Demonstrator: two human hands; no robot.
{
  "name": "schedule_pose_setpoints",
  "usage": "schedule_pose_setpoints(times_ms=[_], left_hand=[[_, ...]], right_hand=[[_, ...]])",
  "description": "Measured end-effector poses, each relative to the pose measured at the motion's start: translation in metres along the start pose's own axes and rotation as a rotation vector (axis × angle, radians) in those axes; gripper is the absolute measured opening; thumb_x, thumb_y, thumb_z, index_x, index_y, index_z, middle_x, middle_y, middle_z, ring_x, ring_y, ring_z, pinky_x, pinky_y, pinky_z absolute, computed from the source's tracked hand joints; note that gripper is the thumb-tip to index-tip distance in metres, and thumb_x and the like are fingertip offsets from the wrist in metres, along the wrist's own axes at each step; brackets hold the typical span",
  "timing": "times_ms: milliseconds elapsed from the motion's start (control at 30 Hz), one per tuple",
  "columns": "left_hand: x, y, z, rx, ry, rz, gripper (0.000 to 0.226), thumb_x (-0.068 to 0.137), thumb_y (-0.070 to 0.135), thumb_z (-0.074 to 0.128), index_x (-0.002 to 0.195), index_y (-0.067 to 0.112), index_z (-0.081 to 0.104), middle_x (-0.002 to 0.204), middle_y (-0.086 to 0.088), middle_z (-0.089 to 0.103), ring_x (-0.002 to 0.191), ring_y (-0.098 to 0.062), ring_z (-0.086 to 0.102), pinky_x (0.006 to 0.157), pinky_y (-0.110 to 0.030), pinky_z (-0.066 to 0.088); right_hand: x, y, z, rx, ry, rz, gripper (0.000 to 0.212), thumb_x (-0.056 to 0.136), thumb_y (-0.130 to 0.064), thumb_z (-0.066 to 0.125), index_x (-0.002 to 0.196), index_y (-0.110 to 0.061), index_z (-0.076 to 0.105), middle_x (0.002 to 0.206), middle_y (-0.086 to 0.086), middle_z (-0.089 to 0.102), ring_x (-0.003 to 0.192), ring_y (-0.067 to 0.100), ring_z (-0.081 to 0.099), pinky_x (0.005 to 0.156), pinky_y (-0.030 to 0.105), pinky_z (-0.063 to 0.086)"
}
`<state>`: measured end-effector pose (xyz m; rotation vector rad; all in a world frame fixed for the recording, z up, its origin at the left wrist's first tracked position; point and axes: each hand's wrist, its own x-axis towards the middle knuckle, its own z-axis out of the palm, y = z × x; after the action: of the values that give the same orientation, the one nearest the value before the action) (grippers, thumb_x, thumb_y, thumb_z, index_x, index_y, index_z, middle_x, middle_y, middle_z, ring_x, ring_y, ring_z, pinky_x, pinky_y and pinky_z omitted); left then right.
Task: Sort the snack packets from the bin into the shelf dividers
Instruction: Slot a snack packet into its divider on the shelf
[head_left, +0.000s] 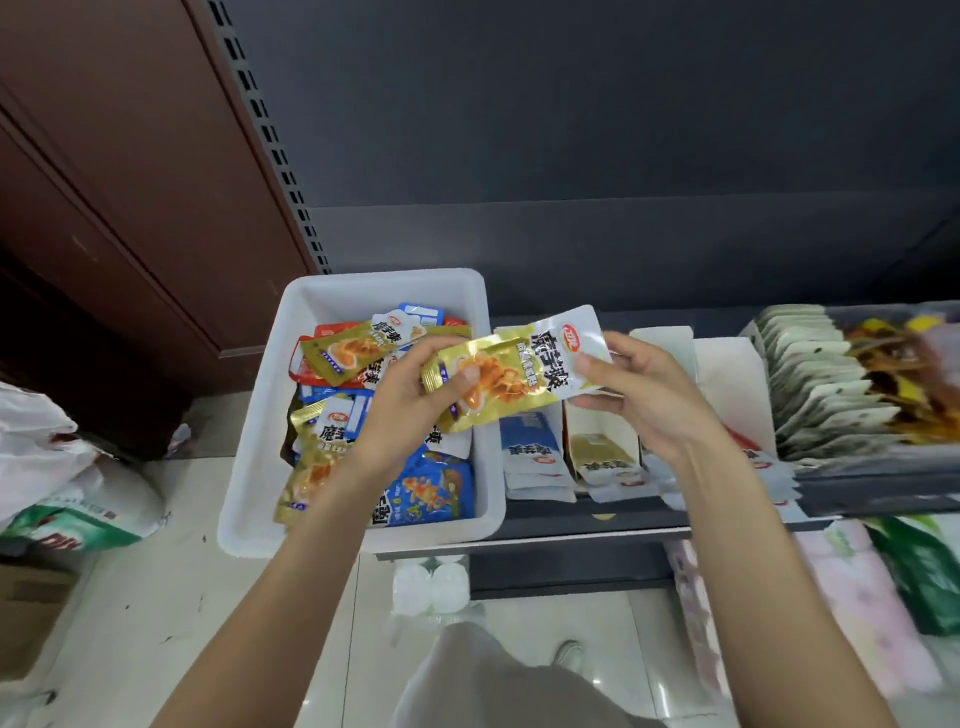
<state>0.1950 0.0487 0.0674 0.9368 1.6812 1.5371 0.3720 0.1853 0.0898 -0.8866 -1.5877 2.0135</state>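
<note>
A gold packet (506, 371) is held in the centre of the frame, above the right rim of the white bin (260, 457) and just left of the dividers. It is pinched at its lower left end by the left hand (415, 400), thumb on top, and at its white upper right end by the fingers of the right hand (639, 389); both hands are closed on it.

The task is judged to be partly done. In the white card dividers (727, 364) right of centre, blue packets (530, 452) are seen stacked in one slot and gold ones (605, 460) in the next; further slots are largely hidden behind the right hand. The bin at centre left is seen to hold a good many mixed gold, blue and red packets, so much sorting is left. The held packet appears destined for the gold slot.
</note>
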Motion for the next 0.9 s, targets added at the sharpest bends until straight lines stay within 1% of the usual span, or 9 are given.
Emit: schedule_pose_setpoints(times_ms=[100,200,300,400,500,567,667,800,900], left_hand=[[0.005,-0.005,0.028,0.103,-0.018,0.031,0.017,0.086,0.022,0.065,0.101,0.027,0.060,0.100,0.009,0.064,0.091,-0.005,0.063,0.068,-0.018,0.053],[0.012,-0.010,0.057,0.312,-0.043,0.180,0.004,0.083,0.027,0.069,0.084,0.026,0.066,0.083,0.014,0.068,0.078,-0.002,0.064,0.067,-0.022,0.054],[0.021,-0.018,0.081,0.622,-0.016,0.383,0.015,0.083,0.037,0.068,0.084,0.023,0.073,0.081,0.011,0.070,0.074,-0.003,0.063,0.063,-0.025,0.052],[0.029,-0.030,0.101,0.919,-0.057,0.536,0.012,0.084,0.030,0.069,0.090,0.022,0.076,0.087,0.005,0.073,0.081,-0.014,0.064,0.069,-0.027,0.048],[0.030,-0.044,0.107,0.985,-0.100,0.545,0.010,0.083,0.026,0.070,0.092,0.023,0.075,0.089,0.004,0.073,0.087,-0.018,0.063,0.077,-0.034,0.048],[0.028,-0.050,0.104,0.995,-0.110,0.536,0.011,0.082,0.027,0.071,0.092,0.024,0.074,0.091,0.004,0.072,0.093,-0.019,0.062,0.081,-0.034,0.044],[0.025,-0.057,0.100,1.059,-0.181,0.546,0.014,0.082,0.032,0.071,0.093,0.024,0.074,0.095,0.005,0.072,0.105,-0.020,0.060,0.093,-0.038,0.040],[0.018,-0.064,0.098,1.077,-0.298,0.513,0.024,0.087,0.040,0.062,0.102,0.024,0.072,0.106,0.002,0.071,0.124,-0.017,0.048,0.112,-0.039,0.020],[0.014,-0.067,0.098,1.096,-0.385,0.443,0.035,0.090,0.048,0.054,0.114,0.027,0.067,0.120,0.000,0.065,0.130,-0.012,0.040,0.115,-0.034,0.012]], right_hand=[[-0.014,0.005,-0.017,-0.129,0.165,-0.089,0.016,0.088,-0.013,0.063,0.104,-0.015,0.068,0.090,-0.006,0.073,0.080,0.010,0.067,0.055,0.021,0.051],[-0.032,0.004,-0.035,-0.208,0.408,-0.331,0.009,0.090,-0.012,0.062,0.095,-0.015,0.069,0.077,-0.012,0.069,0.070,0.005,0.062,0.054,0.021,0.051],[-0.051,0.009,-0.051,-0.445,0.504,-0.579,0.011,0.090,-0.009,0.062,0.095,-0.016,0.070,0.080,-0.018,0.068,0.076,0.000,0.063,0.067,0.018,0.051],[-0.055,0.029,-0.063,-0.760,0.533,-0.688,0.010,0.090,-0.008,0.063,0.096,-0.008,0.072,0.090,-0.009,0.069,0.083,0.003,0.064,0.074,0.019,0.052],[-0.046,0.056,-0.067,-0.900,0.466,-0.715,0.013,0.091,-0.013,0.060,0.096,-0.009,0.072,0.091,-0.005,0.070,0.079,0.005,0.063,0.072,0.018,0.051],[-0.038,0.071,-0.066,-1.003,0.390,-0.704,0.014,0.088,-0.007,0.061,0.097,-0.011,0.071,0.091,-0.001,0.072,0.077,0.009,0.065,0.071,0.018,0.050],[-0.026,0.083,-0.067,-1.239,0.242,-0.623,0.026,0.080,0.004,0.066,0.098,-0.015,0.070,0.087,0.001,0.073,0.074,0.019,0.068,0.065,0.025,0.051],[-0.017,0.085,-0.069,-1.465,0.092,-0.571,0.025,0.076,0.000,0.065,0.095,-0.016,0.071,0.077,0.003,0.070,0.081,0.022,0.063,0.075,0.034,0.047],[-0.021,0.081,-0.072,-1.498,0.022,-0.466,0.029,0.082,-0.015,0.050,0.102,-0.016,0.071,0.090,0.003,0.070,0.096,0.020,0.059,0.088,0.035,0.040]])
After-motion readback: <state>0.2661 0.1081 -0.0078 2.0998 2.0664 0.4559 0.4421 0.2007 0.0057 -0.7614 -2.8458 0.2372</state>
